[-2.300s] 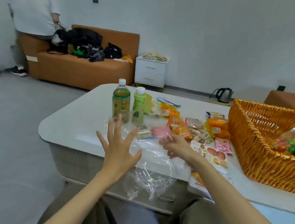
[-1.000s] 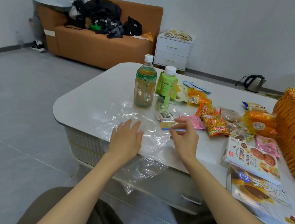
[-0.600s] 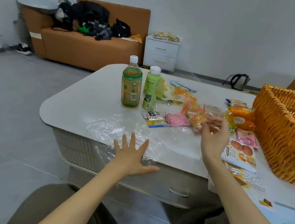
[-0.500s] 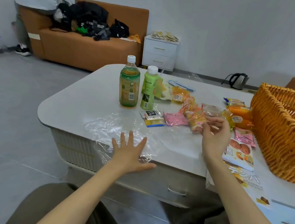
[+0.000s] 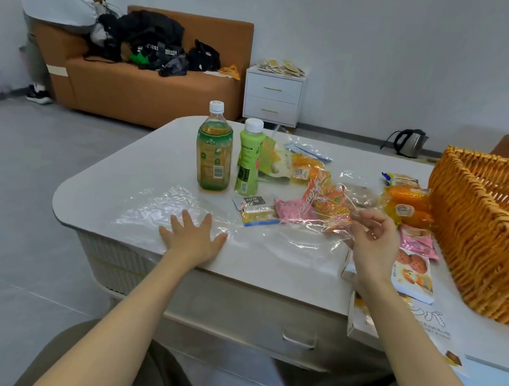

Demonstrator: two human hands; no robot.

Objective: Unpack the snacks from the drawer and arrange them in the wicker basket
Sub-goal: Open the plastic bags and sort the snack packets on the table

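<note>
Left hand [image 5: 193,239] farther onto clear plastic bag [image 5: 155,209], grip flat; right hand [image 5: 372,239], grip pinched on its lifted edge.

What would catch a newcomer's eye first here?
The big orange wicker basket on the right stands out first. Left of it, colourful snack packets lie scattered beside two upright green drink bottles. In front, the left hand presses a clear plastic bag flat; the right hand pinches its edge.

a living room at home.
i'm at a white coffee table [image 5: 140,175], orange sofa [image 5: 150,90] by the wall, small nightstand [image 5: 271,98], kettle [image 5: 408,142] on the floor.
</note>
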